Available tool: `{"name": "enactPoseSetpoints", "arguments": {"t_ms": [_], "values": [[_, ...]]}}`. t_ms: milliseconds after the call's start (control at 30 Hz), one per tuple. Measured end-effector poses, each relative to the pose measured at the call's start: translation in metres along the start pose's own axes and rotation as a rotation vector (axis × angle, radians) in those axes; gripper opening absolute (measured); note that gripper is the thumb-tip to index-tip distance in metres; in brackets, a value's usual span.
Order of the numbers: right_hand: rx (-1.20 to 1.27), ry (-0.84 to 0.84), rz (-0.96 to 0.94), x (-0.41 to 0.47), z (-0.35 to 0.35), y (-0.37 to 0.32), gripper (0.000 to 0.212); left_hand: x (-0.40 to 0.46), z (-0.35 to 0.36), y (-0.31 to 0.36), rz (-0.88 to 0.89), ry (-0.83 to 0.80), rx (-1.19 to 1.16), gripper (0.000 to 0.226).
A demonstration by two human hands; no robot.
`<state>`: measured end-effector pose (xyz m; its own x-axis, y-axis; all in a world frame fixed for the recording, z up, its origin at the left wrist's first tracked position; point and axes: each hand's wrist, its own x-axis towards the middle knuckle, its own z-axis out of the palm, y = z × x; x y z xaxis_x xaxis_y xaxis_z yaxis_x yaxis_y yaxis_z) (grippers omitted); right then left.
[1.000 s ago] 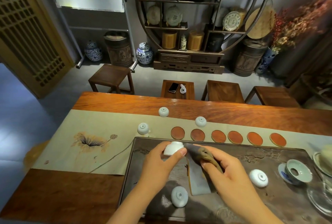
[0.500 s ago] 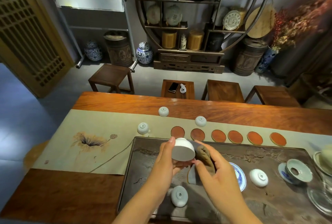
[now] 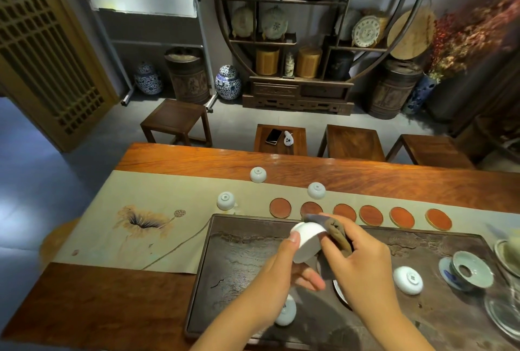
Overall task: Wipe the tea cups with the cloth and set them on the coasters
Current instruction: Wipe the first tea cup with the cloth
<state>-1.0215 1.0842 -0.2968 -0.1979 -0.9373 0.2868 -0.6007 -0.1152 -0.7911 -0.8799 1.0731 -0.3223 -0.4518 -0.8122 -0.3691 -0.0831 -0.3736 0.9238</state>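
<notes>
Wiping step: my left hand (image 3: pixel 277 272) grips a cup (image 3: pixel 308 241); right hand (image 3: pixel 356 262) pinches the cloth (image 3: pixel 339 234) against it. Next, the leftmost coaster (image 3: pixel 280 208), mid-frame.

A white tea cup (image 3: pixel 307 241) is tilted on its side, brown cloth (image 3: pixel 339 234) pressed against it; 6 round red coasters (image 3: pixel 372 215) sit bare in a row.

held cup (image 3: pixel 308 242): plain white
cloth (image 3: pixel 339 234): brown, grey-blue edge
coasters (image 3: pixel 371 215): rust red, pale gold rims
tray (image 3: pixel 242 255): dark brown-black, carved relief
runner (image 3: pixel 146 221): beige, painted tan lotus left of tray
saucer (image 3: pixel 447 273), right end of tray: blue-and-white
</notes>
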Motion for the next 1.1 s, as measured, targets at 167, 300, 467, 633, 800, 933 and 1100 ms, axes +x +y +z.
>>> {"name": "enactPoseSetpoints", "arguments": {"t_ms": [167, 300, 467, 633, 800, 933, 1100], "values": [[-0.190, 0.025, -0.173, 0.003, -0.007, -0.004, 0.043, -0.010, -0.015, 0.019, 0.479, 0.371, 0.663, 0.055], [-0.249, 0.006, -0.231, 0.000, -0.006, -0.006, 0.047, -0.010, -0.016, 0.036, 0.752, 0.502, 1.164, 0.034], [-0.277, 0.016, -0.278, -0.001, -0.004, -0.009, 0.051, -0.004, -0.007, 0.027, 0.685, 0.544, 1.004, 0.013], [-0.032, 0.087, -0.049, -0.004, 0.008, -0.013, 0.030, 0.001, -0.001, 0.006, 0.608, 0.722, 0.561, 0.017], [0.057, 0.033, 0.109, -0.005, 0.018, -0.008, 0.023, 0.003, 0.011, 0.001, 0.475, 0.772, 0.200, 0.032], [-0.128, -0.039, -0.031, 0.008, 0.005, -0.007, 0.032, 0.000, -0.005, 0.006, 0.418, 0.599, 0.495, 0.020], [-0.275, -0.196, -0.116, 0.009, 0.001, -0.002, 0.039, 0.002, -0.019, 0.020, 0.553, 0.483, 1.023, 0.013]]}}
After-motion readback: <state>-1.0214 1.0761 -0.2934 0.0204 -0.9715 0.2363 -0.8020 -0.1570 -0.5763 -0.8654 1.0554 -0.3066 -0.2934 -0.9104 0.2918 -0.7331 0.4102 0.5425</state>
